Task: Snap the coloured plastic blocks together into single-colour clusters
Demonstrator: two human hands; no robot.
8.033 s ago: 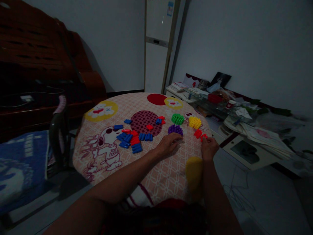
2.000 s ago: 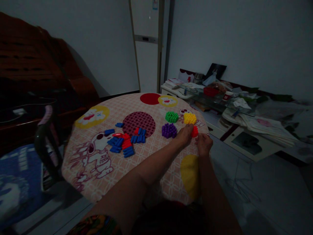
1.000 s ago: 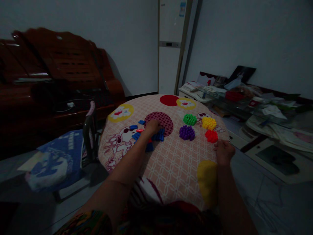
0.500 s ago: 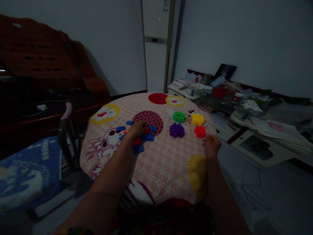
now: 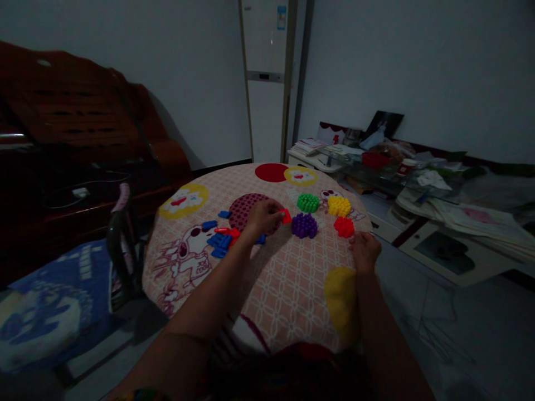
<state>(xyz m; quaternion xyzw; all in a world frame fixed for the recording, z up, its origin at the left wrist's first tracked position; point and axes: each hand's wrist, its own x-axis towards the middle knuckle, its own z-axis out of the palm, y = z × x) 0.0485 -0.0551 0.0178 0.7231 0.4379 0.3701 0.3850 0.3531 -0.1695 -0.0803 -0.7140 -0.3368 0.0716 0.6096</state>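
My left hand [image 5: 266,216] pinches a small red plastic block [image 5: 286,216] above the table, just left of the purple cluster of blocks [image 5: 305,225]. Behind my left wrist lies a loose heap of blue blocks [image 5: 219,243] with some red blocks [image 5: 228,231] among them. At the table's right side my right hand [image 5: 365,249] is closed, its fingertips close to the red cluster [image 5: 344,226]; whether anything is in them I cannot make out. A green cluster [image 5: 308,203] and a yellow cluster [image 5: 339,206] stand farther back.
The round table wears a patterned cloth [image 5: 284,289]. A blue-covered chair [image 5: 71,301] stands at the left, with a wooden bench [image 5: 83,117] behind. To the right, a cluttered low cabinet [image 5: 418,223] runs along the wall. A tall white appliance [image 5: 267,111] stands behind the table.
My left hand has moved right from the blue and red heap, now carrying a red block. My right hand has stayed beside the red cluster. The view has shifted slightly.
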